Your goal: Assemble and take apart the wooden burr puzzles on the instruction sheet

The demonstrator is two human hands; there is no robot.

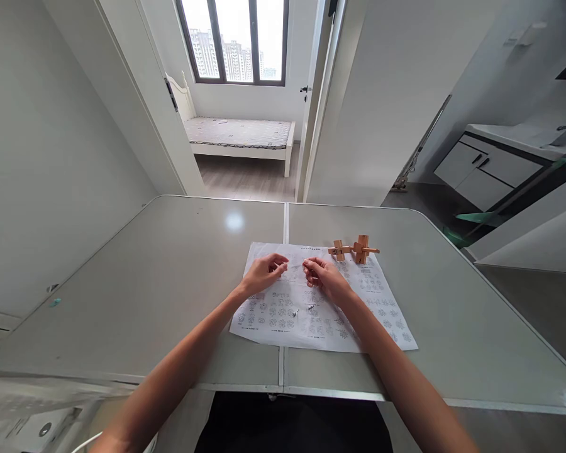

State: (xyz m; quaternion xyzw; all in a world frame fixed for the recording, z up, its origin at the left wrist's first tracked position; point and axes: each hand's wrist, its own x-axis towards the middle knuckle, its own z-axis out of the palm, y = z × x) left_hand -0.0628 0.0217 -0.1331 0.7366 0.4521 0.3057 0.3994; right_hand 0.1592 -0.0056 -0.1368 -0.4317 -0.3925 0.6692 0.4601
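Note:
A large white sheet of paper [264,336] printed with rows of small diagrams lies flat on the table. Over its upper left part, my left hand [265,272] has its fingers curved and apart, with nothing visible in them. Close by on the right, my right hand [324,275] has thumb and fingertips pinched together; whatever may be between them is too small to make out. Two small shiny metal pieces, one [295,313] left and one [311,307] right, lie on the paper below my hands. Beyond my right hand stand two cross-shaped wooden puzzles, a smaller [339,251] and a larger [361,250].
The grey table [170,270] has a pale seam down its middle and a metal edge. Past its far side, a doorway shows a bed [240,132] under a window [236,44]. A white cabinet with a sink [495,160] stands at the right.

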